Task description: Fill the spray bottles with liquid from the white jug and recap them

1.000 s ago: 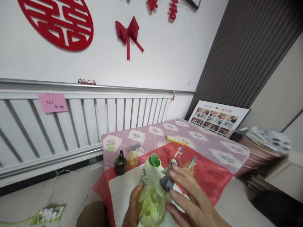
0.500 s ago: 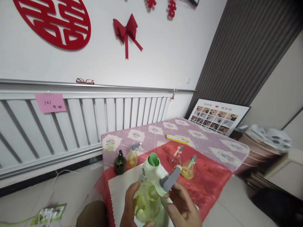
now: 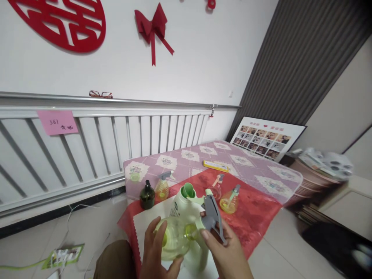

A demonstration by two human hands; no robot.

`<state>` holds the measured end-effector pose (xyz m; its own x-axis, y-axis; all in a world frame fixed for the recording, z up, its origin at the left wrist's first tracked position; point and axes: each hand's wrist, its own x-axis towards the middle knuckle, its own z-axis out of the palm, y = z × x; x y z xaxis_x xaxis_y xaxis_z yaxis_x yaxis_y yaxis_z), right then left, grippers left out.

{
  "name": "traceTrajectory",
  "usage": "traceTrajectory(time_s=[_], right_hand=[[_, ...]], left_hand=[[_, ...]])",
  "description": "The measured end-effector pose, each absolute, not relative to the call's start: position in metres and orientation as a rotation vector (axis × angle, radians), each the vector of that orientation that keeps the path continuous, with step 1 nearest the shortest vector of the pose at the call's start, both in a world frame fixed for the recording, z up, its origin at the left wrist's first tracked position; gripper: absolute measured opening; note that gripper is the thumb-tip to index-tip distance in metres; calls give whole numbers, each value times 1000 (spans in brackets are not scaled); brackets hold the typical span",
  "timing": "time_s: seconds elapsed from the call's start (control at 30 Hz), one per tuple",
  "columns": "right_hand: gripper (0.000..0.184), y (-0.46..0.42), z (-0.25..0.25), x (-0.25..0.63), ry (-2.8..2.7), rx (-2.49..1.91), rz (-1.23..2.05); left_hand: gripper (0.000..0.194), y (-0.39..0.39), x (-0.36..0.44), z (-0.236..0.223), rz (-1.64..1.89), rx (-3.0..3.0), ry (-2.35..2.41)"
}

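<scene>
above the near end of the desk (image 3: 180, 174), the left hand (image 3: 158, 248) holds a clear yellow-green spray bottle (image 3: 176, 242) tipped on its side, neck toward the right. the left fingers are clamped around the bottle's rounded body, thumb at its underside. the right hand (image 3: 222, 242) has its fingers closed on the grey and pale-green spray head (image 3: 210, 219), thumb at the near side; the head's collar meets the bottle's neck, though i cannot tell whether it is screwed tight. the bottle is above a white sheet (image 3: 145, 223) with a zigzag edge, in front of an upright white bottle (image 3: 181, 203) that has a green funnel-like piece (image 3: 188, 190) in its mouth.

left of the white bottle, a dark green pump bottle (image 3: 147, 195) stands just beside a yellowish spray bottle (image 3: 162, 190) with a grey head. to its right, a pinkish spray bottle (image 3: 215, 192) and a yellow one (image 3: 229, 204) stand near each other on a red cloth (image 3: 252, 203). farther back, a flat yellow case (image 3: 215, 166) lies on the purple patterned covering, and a small pale-green round piece (image 3: 135, 177) lies near the left edge. behind the desk runs a white radiator (image 3: 133, 133) with a pink note (image 3: 58, 123); glasses (image 3: 100, 94) rest on the pipe above it.
</scene>
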<state>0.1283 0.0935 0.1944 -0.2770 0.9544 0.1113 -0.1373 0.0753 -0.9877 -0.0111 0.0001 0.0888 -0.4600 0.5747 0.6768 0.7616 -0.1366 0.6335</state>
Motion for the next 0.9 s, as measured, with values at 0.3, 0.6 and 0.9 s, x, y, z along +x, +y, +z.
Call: traceTrajectory(time_s=[0.3,0.6,0.9], right_hand=[[44,106,206,146,-1649,-880,1305],[40,115,201,146,-1811,-699,1416],[39,120,194,151,-1891,-610,1498]], left_hand=[[85,0,-14,86,-1645,-1565,-2015],[88,-1,-16,87,-1667,-1594,-2018],[94,-5,-21,90,-1709,-1735,-2041]])
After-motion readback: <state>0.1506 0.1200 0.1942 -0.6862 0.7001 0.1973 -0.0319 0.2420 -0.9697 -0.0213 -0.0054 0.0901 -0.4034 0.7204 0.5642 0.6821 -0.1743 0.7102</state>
